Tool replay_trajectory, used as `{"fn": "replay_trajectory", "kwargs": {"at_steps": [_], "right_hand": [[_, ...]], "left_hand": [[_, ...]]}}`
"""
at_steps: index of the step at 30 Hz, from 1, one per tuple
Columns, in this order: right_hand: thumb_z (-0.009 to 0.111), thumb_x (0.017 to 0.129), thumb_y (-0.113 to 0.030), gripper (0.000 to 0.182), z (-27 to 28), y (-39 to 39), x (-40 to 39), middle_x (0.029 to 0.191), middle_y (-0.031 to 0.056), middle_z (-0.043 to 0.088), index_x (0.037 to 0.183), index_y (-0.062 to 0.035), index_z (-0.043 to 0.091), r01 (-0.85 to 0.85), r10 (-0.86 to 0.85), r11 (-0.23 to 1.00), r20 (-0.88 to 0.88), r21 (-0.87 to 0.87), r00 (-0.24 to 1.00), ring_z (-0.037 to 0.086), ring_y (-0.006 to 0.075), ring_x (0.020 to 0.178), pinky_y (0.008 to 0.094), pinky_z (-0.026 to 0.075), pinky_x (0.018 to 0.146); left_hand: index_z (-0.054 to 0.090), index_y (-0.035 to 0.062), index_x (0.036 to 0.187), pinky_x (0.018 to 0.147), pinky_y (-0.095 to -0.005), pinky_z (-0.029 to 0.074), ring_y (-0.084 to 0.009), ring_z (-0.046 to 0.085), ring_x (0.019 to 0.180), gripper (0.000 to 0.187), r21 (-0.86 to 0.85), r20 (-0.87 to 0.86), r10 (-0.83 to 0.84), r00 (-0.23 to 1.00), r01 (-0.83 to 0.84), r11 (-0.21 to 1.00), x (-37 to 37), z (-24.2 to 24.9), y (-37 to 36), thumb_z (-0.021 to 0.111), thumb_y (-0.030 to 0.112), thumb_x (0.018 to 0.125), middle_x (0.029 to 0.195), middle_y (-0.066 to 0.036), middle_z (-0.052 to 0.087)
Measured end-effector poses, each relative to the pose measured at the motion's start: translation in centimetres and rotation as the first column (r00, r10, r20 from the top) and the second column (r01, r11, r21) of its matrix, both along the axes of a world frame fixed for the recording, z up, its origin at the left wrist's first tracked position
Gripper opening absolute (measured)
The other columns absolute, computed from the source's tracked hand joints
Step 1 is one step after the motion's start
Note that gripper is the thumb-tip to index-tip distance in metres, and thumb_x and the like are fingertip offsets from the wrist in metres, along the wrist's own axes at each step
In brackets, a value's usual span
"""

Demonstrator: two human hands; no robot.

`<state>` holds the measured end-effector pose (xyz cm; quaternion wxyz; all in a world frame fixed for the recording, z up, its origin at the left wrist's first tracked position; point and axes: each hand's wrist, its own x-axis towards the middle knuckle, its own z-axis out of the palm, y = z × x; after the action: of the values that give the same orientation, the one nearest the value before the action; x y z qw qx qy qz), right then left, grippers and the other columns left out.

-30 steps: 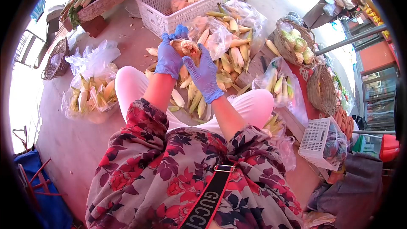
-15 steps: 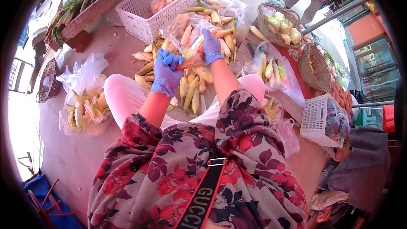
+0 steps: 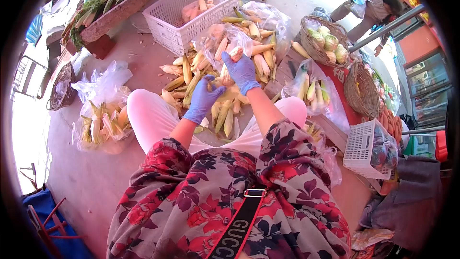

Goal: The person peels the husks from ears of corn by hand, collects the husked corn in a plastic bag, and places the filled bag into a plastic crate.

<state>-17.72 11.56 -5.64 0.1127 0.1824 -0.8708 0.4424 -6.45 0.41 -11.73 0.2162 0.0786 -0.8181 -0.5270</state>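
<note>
Corn, a pale pink-and-cream cob (image 3: 227, 75), is held above a loose heap of yellow-green ears in husks (image 3: 187, 71). At left, the blue-gloved left hand (image 3: 205, 100) is parted open by its lower end; contact is unclear. At right, the blue-gloved right hand (image 3: 242, 72) grasps the cob. It should feel firm and light, kernels easily bruised; its middle looks the surest hold.

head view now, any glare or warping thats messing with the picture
Head view: a black fisheye rim swallows the corners; head view, left edge: daylight blown out to white; head view, centre: a pink cast over the floor and trousers; head view, by the left knee: sheen on the plastic bag washes out its folds.
</note>
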Motion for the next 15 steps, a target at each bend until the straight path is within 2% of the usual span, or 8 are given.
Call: {"fn": "replay_trajectory", "kwargs": {"at_steps": [1, 3, 5, 8, 9, 11, 12, 15], "right_hand": [[0.059, 0.075, -0.054, 0.054, 0.3, -0.7, 1.2, 0.069, 0.0194, 0.059, 0.074, -0.0005, 0.059, 0.029, -0.022, 0.998, -0.145, 0.051, 0.989, 0.059, 0.0365, 0.067, 0.0437, 0.047, 0.060], [0.062, 0.075, -0.049, 0.047, 0.9, -1.5, 3.8, 0.073, 0.0172, 0.057, 0.073, -0.0030, 0.058, -0.019, 0.040, 0.992, -0.170, 0.123, 0.985, 0.058, 0.0342, 0.069, 0.0428, 0.047, 0.060], [0.066, 0.072, -0.048, 0.046, 0.4, -1.9, 5.4, 0.071, 0.0170, 0.056, 0.076, -0.0037, 0.059, -0.029, 0.032, 0.999, -0.141, 0.018, 0.990, 0.057, 0.0351, 0.070, 0.0418, 0.047, 0.062], [0.071, 0.065, -0.050, 0.051, 0.1, -1.1, 6.1, 0.071, 0.0158, 0.056, 0.081, -0.0029, 0.059, -0.198, 0.199, 0.980, 0.030, -0.035, 0.980, 0.057, 0.0346, 0.070, 0.0404, 0.047, 0.065], [0.072, 0.063, -0.052, 0.055, -0.1, -0.6, 6.1, 0.071, 0.0154, 0.057, 0.082, -0.0023, 0.059, -0.182, 0.180, 0.983, -0.063, -0.026, 0.982, 0.057, 0.0343, 0.071, 0.0403, 0.047, 0.066], [0.075, 0.057, -0.055, 0.063, -1.1, 0.9, 6.6, 0.072, 0.0146, 0.057, 0.084, -0.0011, 0.059, -0.147, 0.140, 0.989, -0.238, -0.010, 0.961, 0.057, 0.0336, 0.071, 0.0400, 0.047, 0.068], [0.078, 0.052, -0.056, 0.068, -1.7, 1.5, 6.8, 0.077, 0.0148, 0.060, 0.086, -0.0003, 0.059, -0.156, 0.154, 0.988, -0.090, -0.007, 0.984, 0.059, 0.0327, 0.076, 0.0388, 0.047, 0.072], [0.080, 0.056, -0.047, 0.065, -3.0, 2.0, 6.9, 0.094, 0.0164, 0.059, 0.096, 0.0005, 0.059, -0.371, 0.363, 0.928, 0.345, -0.044, 0.866, 0.058, 0.0294, 0.087, 0.0365, 0.045, 0.079]], "left_hand": [[0.053, 0.0007, 0.106, 0.071, -0.0348, 0.048, -0.0263, 0.061, 0.077, 0.050, -0.270, 0.245, -0.072, 0.967, 0.139, 0.953, 0.2, 3.0, 0.3, 0.073, 0.029, 0.070, 0.088, -0.016, 0.060], [0.054, 0.0002, 0.105, 0.073, -0.0357, 0.048, -0.0307, 0.062, 0.081, 0.052, -0.510, 0.282, -0.052, 0.958, 0.196, 0.838, -0.2, 5.0, 1.6, 0.073, 0.031, 0.069, 0.089, -0.018, 0.062], [0.055, -0.0008, 0.104, 0.073, -0.0354, 0.048, -0.0310, 0.062, 0.083, 0.050, -0.197, 0.103, -0.107, 0.989, 0.125, 0.972, -2.4, 0.3, 0.9, 0.073, 0.030, 0.068, 0.087, -0.019, 0.062], [0.056, -0.0041, 0.100, 0.071, -0.0308, 0.048, -0.0220, 0.063, 0.081, 0.041, 0.234, 0.028, -0.240, 0.970, 0.227, 0.945, -1.9, -1.4, -0.5, 0.069, 0.021, 0.071, 0.087, -0.012, 0.064], [0.056, -0.0044, 0.099, 0.070, -0.0290, 0.049, -0.0188, 0.062, 0.078, 0.038, 0.436, 0.019, -0.304, 0.952, 0.266, 0.860, -1.2, -0.3, -0.8, 0.068, 0.018, 0.071, 0.088, -0.009, 0.063], [0.055, -0.0028, 0.100, 0.068, -0.0264, 0.049, -0.0148, 0.060, 0.072, 0.035, 0.888, -0.013, -0.182, 0.983, 0.095, 0.450, -0.2, 0.9, -1.5, 0.067, 0.012, 0.071, 0.086, -0.004, 0.061], [0.054, -0.0016, 0.102, 0.068, -0.0261, 0.049, -0.0154, 0.059, 0.071, 0.036, 0.945, -0.048, -0.113, 0.992, 0.082, 0.316, -0.2, 1.3, -1.7, 0.067, 0.010, 0.070, 0.082, -0.004, 0.059], [0.053, -0.0013, 0.102, 0.070, -0.0262, 0.049, -0.0150, 0.058, 0.075, 0.035, 0.907, -0.085, -0.135, 0.987, 0.132, 0.400, 0.0, 2.4, -1.3, 0.066, 0.011, 0.073, 0.082, -0.005, 0.059]]}}
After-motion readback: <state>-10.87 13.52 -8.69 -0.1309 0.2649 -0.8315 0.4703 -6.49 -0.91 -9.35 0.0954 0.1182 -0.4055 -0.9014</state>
